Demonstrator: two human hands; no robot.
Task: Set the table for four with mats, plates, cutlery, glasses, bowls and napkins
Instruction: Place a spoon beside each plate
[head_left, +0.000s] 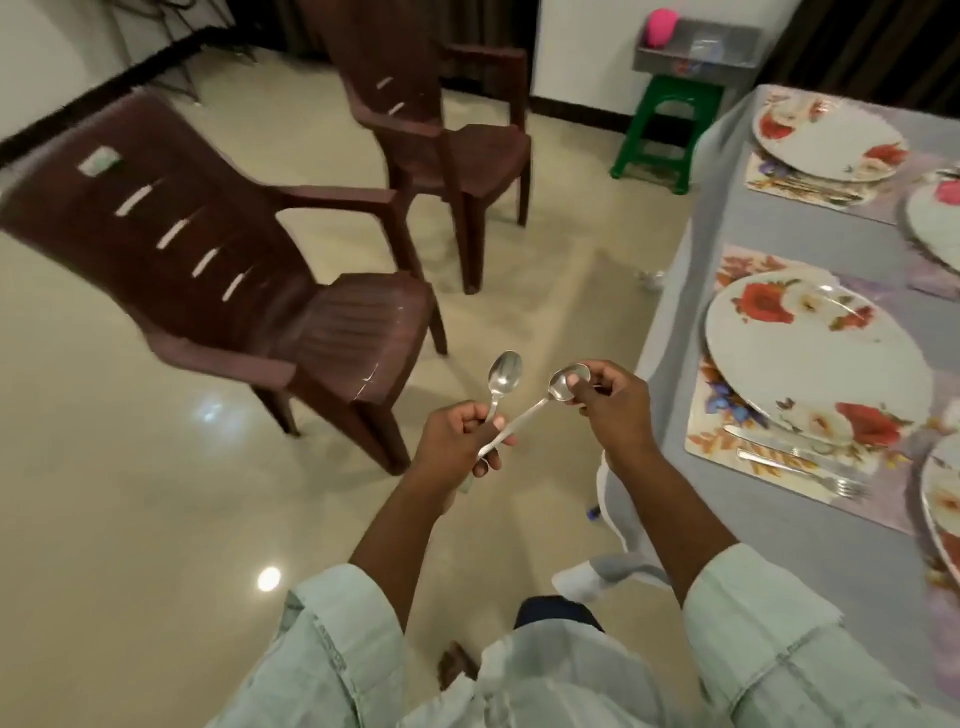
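Spoons in both hands, standing just off the corner of the worktop (675, 291).

My left hand (457, 441) curls round the handle of an upright spoon (503, 376) and also holds the handle end of a second spoon (540, 405), while my right hand (615, 402) pinches that second spoon by its bowl, so it bridges the two hands over the floor. To my right the worktop carries floral mats with plates; the nearest plate (810, 353) sits on its mat (706, 431) with a knife (758, 436) and fork (800, 470) beside it, but I see no spoon there. The risk, I judge, is in separating the pair: two smooth handles share one grip, so pulling one free could loosen the other and drop it onto the tiles. Fingers on the bowl also smudge the eating end.
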